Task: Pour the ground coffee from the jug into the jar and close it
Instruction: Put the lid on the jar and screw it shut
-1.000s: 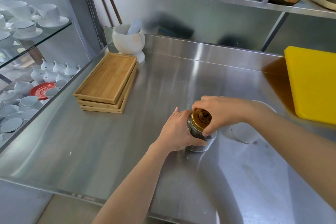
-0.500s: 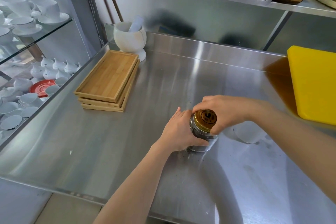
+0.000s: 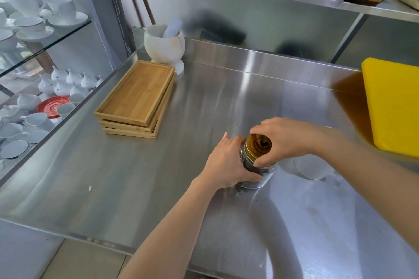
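Evidently the pouring was done: the jar [image 3: 256, 170] stood upright on the steel surface [image 3: 158, 188] with dark grounds showing through its glass, and the gold lid [image 3: 259, 146] already sat on its mouth. A white vessel — judged to be the jug [image 3: 310, 166] — rested just beside the jar on its right, mostly hidden under the right forearm. Closing looked to be the step in hand; whether the lid was fully tightened could not be told. Left hand [image 3: 226, 163] wrapped the jar's body, fingers [image 3: 248, 175] curled close around the glass and touching it, steadying it. Right hand [image 3: 283, 140] lay over the lid from above, its fingers closed round the rim in a gripping, turning hold. A few dark specks lay scattered on the surface at the jar's base — spilt grounds, probably. Stacked wooden trays [image 3: 136, 99] and a yellow board [image 3: 394, 106] sat well apart, untouched.
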Demonstrator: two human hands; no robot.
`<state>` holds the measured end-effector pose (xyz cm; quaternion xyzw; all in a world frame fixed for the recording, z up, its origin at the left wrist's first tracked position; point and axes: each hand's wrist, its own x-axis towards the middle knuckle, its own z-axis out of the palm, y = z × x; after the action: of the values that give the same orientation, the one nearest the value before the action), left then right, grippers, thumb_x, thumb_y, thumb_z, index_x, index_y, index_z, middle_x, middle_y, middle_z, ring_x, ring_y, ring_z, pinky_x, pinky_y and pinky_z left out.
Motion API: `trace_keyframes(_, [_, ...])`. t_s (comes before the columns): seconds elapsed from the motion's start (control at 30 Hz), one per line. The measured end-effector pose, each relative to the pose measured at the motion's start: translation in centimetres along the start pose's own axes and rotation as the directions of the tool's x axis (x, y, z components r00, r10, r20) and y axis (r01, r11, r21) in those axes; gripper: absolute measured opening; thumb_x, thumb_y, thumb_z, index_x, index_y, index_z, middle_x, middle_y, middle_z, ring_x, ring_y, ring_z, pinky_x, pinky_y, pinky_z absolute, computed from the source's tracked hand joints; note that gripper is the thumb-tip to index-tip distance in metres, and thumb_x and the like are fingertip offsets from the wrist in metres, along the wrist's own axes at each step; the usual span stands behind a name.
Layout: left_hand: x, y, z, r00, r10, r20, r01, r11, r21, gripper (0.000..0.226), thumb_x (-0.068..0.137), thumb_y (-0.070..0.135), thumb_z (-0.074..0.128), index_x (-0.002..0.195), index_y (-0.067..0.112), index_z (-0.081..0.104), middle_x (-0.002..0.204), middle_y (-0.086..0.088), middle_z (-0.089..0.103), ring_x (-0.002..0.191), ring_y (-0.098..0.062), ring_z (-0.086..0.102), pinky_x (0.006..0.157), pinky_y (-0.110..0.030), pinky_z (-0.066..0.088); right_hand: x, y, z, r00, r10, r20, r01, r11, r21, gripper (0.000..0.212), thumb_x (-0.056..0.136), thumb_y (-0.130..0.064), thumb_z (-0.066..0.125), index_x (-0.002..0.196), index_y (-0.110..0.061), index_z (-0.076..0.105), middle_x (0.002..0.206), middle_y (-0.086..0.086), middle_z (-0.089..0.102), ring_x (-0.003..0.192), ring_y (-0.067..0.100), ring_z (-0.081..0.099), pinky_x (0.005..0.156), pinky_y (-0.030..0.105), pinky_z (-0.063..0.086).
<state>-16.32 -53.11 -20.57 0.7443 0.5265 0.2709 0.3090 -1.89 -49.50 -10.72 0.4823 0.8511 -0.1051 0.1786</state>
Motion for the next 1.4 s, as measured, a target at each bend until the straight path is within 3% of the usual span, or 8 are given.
trace_keyframes(0.13, [0.1, -0.4, 0.2, 1.000, 0.011, 0.007, -0.011, 1.000, -0.008, 0.079, 0.055, 0.049, 0.082, 0.119, 0.015, 0.050, 0.107, 0.004, 0.058, 0.111, -0.016, 0.051, 0.117, -0.025, 0.000, 0.0, -0.8, 0.1, 0.992, 0.113, -0.053, -0.117, 0.990, -0.084, 0.075, 0.063, -0.085, 0.046, 0.087, -0.014, 0.058, 0.073, -0.001, 0.057, 0.067, 0.015, 0.056, 0.058, 0.030, 0.048])
trace_keyframes(0.33, [-0.1, -0.2, 0.2, 1.000, 0.012, -0.002, -0.012, 1.000, 0.008, 0.080, 0.057, 0.050, 0.081, 0.121, 0.015, 0.049, 0.113, 0.002, 0.060, 0.115, -0.016, 0.049, 0.111, -0.019, -0.003, 0.0, -0.7, -0.7, 0.972, 0.211, 0.102, -0.215, 0.976, 0.033, 0.081, 0.058, -0.087, 0.047, 0.106, -0.022, 0.051, 0.084, -0.003, 0.056, 0.049, 0.017, 0.066, 0.047, 0.029, 0.058])
trace_keyframes(0.5, [-0.1, -0.1, -0.1, 1.000, -0.020, 0.005, 0.021, 0.999, -0.045, 0.081, 0.054, 0.051, 0.080, 0.119, 0.015, 0.048, 0.113, 0.002, 0.059, 0.122, -0.016, 0.046, 0.116, -0.022, 0.001, 0.3, -0.1, -0.7, 0.987, 0.095, 0.131, -0.117, 0.978, 0.174, 0.052, 0.068, -0.059, 0.068, 0.102, -0.026, 0.048, 0.095, -0.003, 0.055, 0.060, 0.023, 0.069, 0.057, 0.036, 0.058])
trace_keyframes(0.73, [0.0, -0.1, -0.7, 0.999, -0.034, 0.022, 0.035, 0.998, -0.050, 0.080, 0.060, 0.043, 0.083, 0.125, 0.015, 0.045, 0.123, 0.002, 0.055, 0.133, -0.015, 0.032, 0.113, -0.023, 0.013, 0.5, 0.4, 0.0, 0.998, -0.036, 0.052, 0.026, 0.983, 0.184, 0.054, 0.068, -0.041, 0.072, 0.115, -0.033, 0.046, 0.103, -0.003, 0.054, 0.095, 0.014, 0.051, 0.079, 0.036, 0.054])
trace_keyframes(0.97, [0.2, -0.5, -0.1, 0.999, -0.034, -0.034, 0.033, 0.999, -0.021, 0.081, 0.056, 0.048, 0.082, 0.122, 0.015, 0.047, 0.120, 0.002, 0.057, 0.134, -0.016, 0.036, 0.111, -0.017, 0.005, 0.8, -0.4, 0.8, 0.997, 0.066, -0.027, -0.062, 0.991, 0.120, 0.054, 0.068, -0.065, 0.063, 0.097, -0.020, 0.055, 0.087, 0.000, 0.060, 0.078, 0.017, 0.057, 0.067, 0.035, 0.055])
trace_keyframes(1.13, [0.1, -0.5, 0.0, 0.999, -0.041, -0.004, 0.041, 0.999, 0.028, 0.089, 0.059, 0.051, 0.080, 0.132, 0.016, 0.041, 0.133, 0.003, 0.051, 0.142, -0.018, 0.023, 0.116, -0.025, 0.010, 1.3, -0.9, 0.6, 0.969, 0.228, -0.096, -0.218, 0.970, 0.103, 0.088, 0.050, -0.093, 0.031, 0.068, -0.011, 0.058, 0.061, 0.003, 0.058, 0.056, 0.014, 0.055, 0.055, 0.028, 0.047])
trace_keyframes(1.27, [0.3, -0.8, 0.1, 0.998, -0.051, -0.025, 0.051, 0.998, 0.021, 0.090, 0.054, 0.056, 0.080, 0.127, 0.019, 0.044, 0.127, 0.005, 0.055, 0.141, -0.017, 0.028, 0.115, -0.025, 0.008, 1.0, 0.1, -0.6, 0.992, 0.118, 0.052, -0.123, 0.985, 0.124, 0.082, 0.061, -0.087, 0.042, 0.128, -0.040, 0.045, 0.124, -0.001, 0.056, 0.108, 0.018, 0.053, 0.088, 0.033, 0.050])
trace_keyframes(1.4, [0.2, -0.5, 0.1, 0.998, -0.051, -0.040, 0.052, 0.998, 0.020, 0.092, 0.055, 0.054, 0.080, 0.130, 0.017, 0.041, 0.131, 0.004, 0.054, 0.142, -0.017, 0.024, 0.114, -0.022, 0.007, -0.1, 0.5, -1.5, 0.986, -0.099, 0.135, 0.082, 0.989, 0.127, 0.069, 0.071, -0.039, 0.077, 0.128, -0.046, 0.039, 0.112, -0.006, 0.049, 0.102, 0.009, 0.046, 0.079, 0.017, 0.044])
